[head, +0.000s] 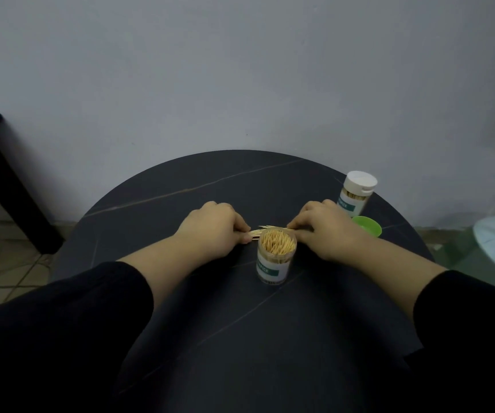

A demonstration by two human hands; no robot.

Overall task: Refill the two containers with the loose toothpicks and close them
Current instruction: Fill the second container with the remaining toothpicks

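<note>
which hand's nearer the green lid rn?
Right. The right hand sits just beside the green lid. The left hand is beyond the open container, farther off. Both pinch the loose toothpicks.

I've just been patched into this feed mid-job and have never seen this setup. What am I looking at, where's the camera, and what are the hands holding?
There is no machine here: a person works with two bare hands. The one picture comes from a wide-angle camera worn on the head, looking forward and down, so the black sleeves below are the person's own arms. On the round dark table stands an open container, packed with toothpicks, no lid on it. Just behind it lies a small bunch of loose toothpicks; the left hand and right hand pinch it from either end. At far right stands a closed container with a white cap, and a green lid lies near it.
</note>
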